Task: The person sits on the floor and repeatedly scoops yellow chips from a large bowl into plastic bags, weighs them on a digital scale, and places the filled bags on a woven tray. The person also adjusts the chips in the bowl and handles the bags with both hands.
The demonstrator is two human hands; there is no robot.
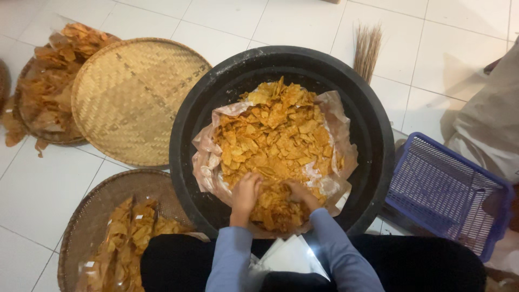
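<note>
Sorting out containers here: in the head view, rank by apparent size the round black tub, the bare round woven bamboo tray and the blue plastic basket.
1. Round black tub.
2. Bare round woven bamboo tray.
3. Blue plastic basket, partly cut off by the frame edge, so its rank is less sure.

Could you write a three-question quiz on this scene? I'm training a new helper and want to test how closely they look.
1. True or false: both hands are in the pile of orange chips inside the black tub.
2. What lies on the floor to the right of the tub? A) a blue plastic basket B) a metal pot C) a red bucket
3. Which woven tray carries no chips: the upper round tray or the near tray?

Key
1. True: left hand and right hand are sunk among the chips.
2. A, the blue plastic basket.
3. The upper round tray.
</note>
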